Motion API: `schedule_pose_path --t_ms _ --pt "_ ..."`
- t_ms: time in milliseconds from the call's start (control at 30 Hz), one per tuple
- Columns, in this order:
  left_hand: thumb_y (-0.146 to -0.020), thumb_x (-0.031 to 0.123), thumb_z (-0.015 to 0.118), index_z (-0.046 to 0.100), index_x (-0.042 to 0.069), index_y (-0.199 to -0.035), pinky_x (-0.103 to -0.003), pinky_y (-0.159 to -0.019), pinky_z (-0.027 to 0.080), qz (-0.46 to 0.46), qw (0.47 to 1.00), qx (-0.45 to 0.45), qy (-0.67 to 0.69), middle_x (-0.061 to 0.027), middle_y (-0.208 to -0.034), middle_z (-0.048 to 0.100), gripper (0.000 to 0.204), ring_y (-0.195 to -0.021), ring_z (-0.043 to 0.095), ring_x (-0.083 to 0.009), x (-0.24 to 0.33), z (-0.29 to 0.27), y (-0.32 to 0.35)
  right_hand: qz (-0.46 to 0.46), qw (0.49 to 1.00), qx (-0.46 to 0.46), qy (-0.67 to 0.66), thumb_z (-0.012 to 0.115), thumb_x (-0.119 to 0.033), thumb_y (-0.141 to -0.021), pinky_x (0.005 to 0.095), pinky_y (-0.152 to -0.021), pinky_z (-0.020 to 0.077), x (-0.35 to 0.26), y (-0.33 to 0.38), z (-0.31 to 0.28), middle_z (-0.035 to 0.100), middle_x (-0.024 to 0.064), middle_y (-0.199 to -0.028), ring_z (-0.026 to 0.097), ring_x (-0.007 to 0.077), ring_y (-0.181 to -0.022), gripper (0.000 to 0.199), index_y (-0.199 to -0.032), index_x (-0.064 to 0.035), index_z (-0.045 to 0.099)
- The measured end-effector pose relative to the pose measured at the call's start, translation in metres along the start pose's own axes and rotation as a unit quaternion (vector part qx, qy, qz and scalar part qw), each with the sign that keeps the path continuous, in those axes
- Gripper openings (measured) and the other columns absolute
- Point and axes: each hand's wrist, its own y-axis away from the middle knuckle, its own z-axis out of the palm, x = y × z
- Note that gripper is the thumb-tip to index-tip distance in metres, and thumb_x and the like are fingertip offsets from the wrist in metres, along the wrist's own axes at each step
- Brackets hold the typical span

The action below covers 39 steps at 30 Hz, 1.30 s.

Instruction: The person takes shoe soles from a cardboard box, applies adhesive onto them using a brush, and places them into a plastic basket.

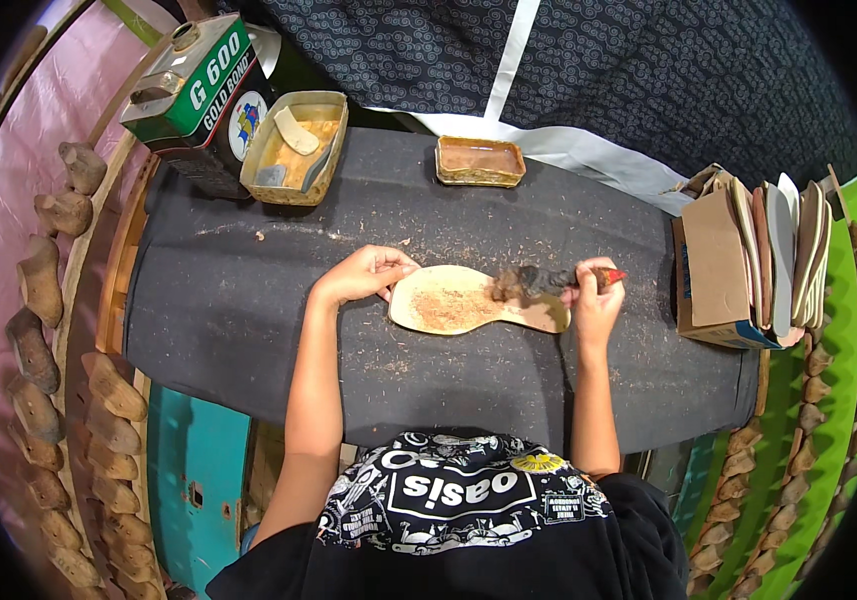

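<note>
A pale shoe sole [444,305] lies crosswise on the dark cloth, its wide end to the left and its narrow end to the right. Brown, crumb-like bits or a rough brown patch cover much of its wide part. My left hand [357,277] pinches the wide end at its left edge, thumb and fingers closed. My right hand [597,308] is wrapped round the red-tipped handle of a dark brush [552,282]. The brush's blurred brown bristles are over the sole's narrow middle; whether they touch it I cannot tell.
Beyond the sole stand a shallow tray of brown stuff [481,160], a tub [334,110] with scrapers and a metal can [199,115]. A cardboard box of soles [714,265] is at the right. Wooden shoe lasts [44,285] line racks at both sides. Crumbs dot the cloth [399,385].
</note>
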Motion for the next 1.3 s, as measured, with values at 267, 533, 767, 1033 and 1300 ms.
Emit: schedule_pose_path --t_ms 267,533,767,1033,1300 --pt "-0.083 0.017 0.048 0.055 0.002 -0.096 -0.019 -0.054 0.045 -0.001 1.000 0.001 -0.002 -0.0007 -0.079 0.058 0.021 -0.063 0.052 -0.0048 -0.002 0.001 -0.001 0.024 0.993 -0.104 -0.044 0.049 -0.007 -0.080 0.0175 -0.039 0.0377 0.012 0.009 0.069 0.049 0.0011 -0.061 0.048 0.0063 -0.044 0.005 -0.077 -0.0041 0.046" --pt "-0.082 0.014 0.047 0.054 0.000 -0.097 -0.019 -0.056 0.046 -0.005 1.000 -0.009 -0.010 -0.0021 -0.080 0.059 0.021 -0.064 0.053 -0.0058 -0.004 -0.002 -0.001 0.018 0.997 -0.068 -0.029 0.051 -0.008 -0.079 0.0176 -0.040 0.0397 0.024 0.004 0.042 0.050 0.0011 -0.061 0.049 0.0061 -0.045 0.007 -0.077 -0.0026 0.047" --pt "-0.082 0.015 0.048 0.054 0.000 -0.096 -0.019 -0.056 0.045 0.005 1.000 -0.007 -0.001 -0.0022 -0.079 0.059 0.021 -0.064 0.053 -0.0054 -0.003 -0.001 -0.001 0.019 1.000 0.011 0.020 0.049 -0.005 -0.078 0.0182 -0.038 0.0365 0.017 -0.008 -0.014 0.047 0.0001 -0.055 0.045 0.0058 -0.042 0.005 -0.074 -0.0035 0.047" --pt "-0.083 0.019 0.048 0.055 0.002 -0.099 -0.019 -0.056 0.045 -0.010 1.000 0.005 -0.017 -0.0013 -0.080 0.059 0.025 -0.066 0.053 -0.0050 -0.001 0.000 0.000 0.045 0.999 -0.001 -0.010 0.048 -0.009 -0.079 0.0176 -0.035 0.0358 -0.002 -0.009 0.025 0.048 0.0000 -0.057 0.046 0.0062 -0.041 0.006 -0.075 -0.0049 0.049" --pt "-0.083 0.015 0.048 0.054 0.001 -0.100 -0.021 -0.059 0.046 0.002 1.000 0.006 0.007 -0.0026 -0.083 0.059 0.023 -0.069 0.054 -0.0075 -0.005 -0.001 0.001 0.053 0.993 -0.106 -0.028 0.048 -0.010 -0.080 0.0179 -0.037 0.0367 0.013 -0.001 0.084 0.048 0.0010 -0.057 0.048 0.0068 -0.042 0.008 -0.075 -0.0037 0.047"
